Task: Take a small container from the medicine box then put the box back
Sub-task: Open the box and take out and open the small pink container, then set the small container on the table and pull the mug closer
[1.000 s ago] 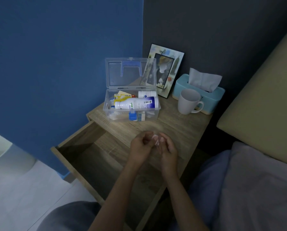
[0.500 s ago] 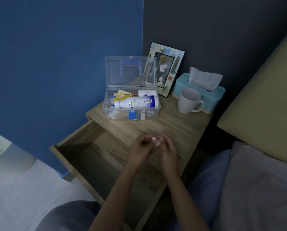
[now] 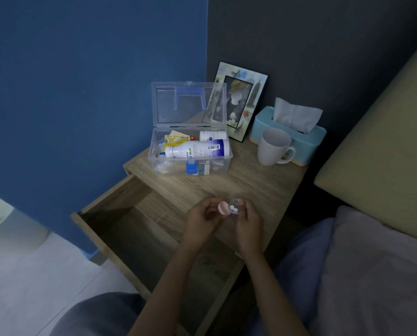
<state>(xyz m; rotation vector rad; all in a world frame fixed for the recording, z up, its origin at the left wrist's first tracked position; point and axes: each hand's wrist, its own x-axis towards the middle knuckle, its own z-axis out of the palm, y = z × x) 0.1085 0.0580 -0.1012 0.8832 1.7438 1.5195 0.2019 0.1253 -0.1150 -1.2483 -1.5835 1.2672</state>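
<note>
Two hands, left hand [image 3: 203, 220] fingers pinching pink lid [image 3: 223, 208], right hand [image 3: 249, 224] fingers gripping small clear container [image 3: 236, 206]

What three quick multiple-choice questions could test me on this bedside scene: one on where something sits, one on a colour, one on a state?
1. Where does the white mug stand?
A. inside the drawer
B. on the nightstand top, in front of the tissue box
C. on the floor

2. What colour is the cap by the left hand?
A. pink
B. green
C. black

3. What state is the medicine box in?
A. lid shut
B. lid raised, items inside
C. lid raised, empty

Answers:
1 B, the mug rests on the wooden top just before the blue tissue box.
2 A, the round cap at the fingers is pale pink, beside the small container in the right hand.
3 B, the clear lid stands upright and bottles lie inside.
</note>
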